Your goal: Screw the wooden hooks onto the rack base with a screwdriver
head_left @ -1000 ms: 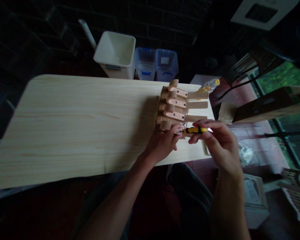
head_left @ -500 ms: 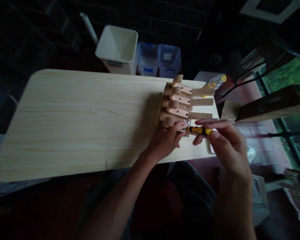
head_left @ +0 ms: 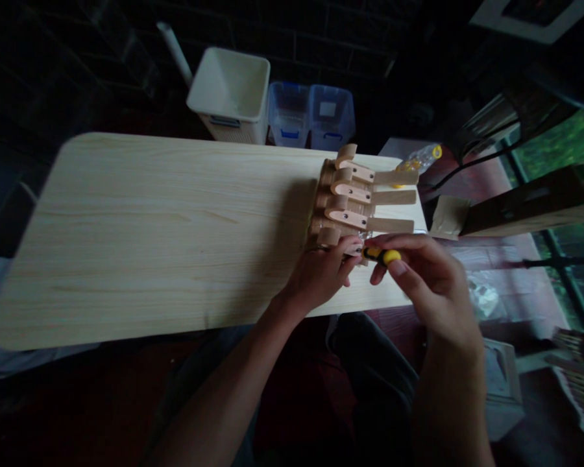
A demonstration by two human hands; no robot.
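A wooden rack [head_left: 349, 216] lies near the right end of the table, with several curved hooks, flat strips sticking out to the right and dark screws in its pale parts. At its near end my left hand [head_left: 318, 269] is closed on the nearest wooden piece, beside a dark screw. My right hand [head_left: 431, 279] pinches a small yellow and black screwdriver [head_left: 380, 255] by its handle. The screwdriver points left toward my left fingertips. Its tip is too small to make out, so I cannot tell whether it touches the screw.
Pale wooden table [head_left: 150, 233] runs left. Behind it stand a white bin [head_left: 231, 91] and two clear boxes [head_left: 331, 113] with blue latches. A clear bottle with a yellow cap [head_left: 421, 159] lies at the right edge. A timber beam [head_left: 530, 201] juts in from the right.
My right hand has moved a little left with the screwdriver, whose handle now sits closer to my left fingers. My left hand and the rack stay in place.
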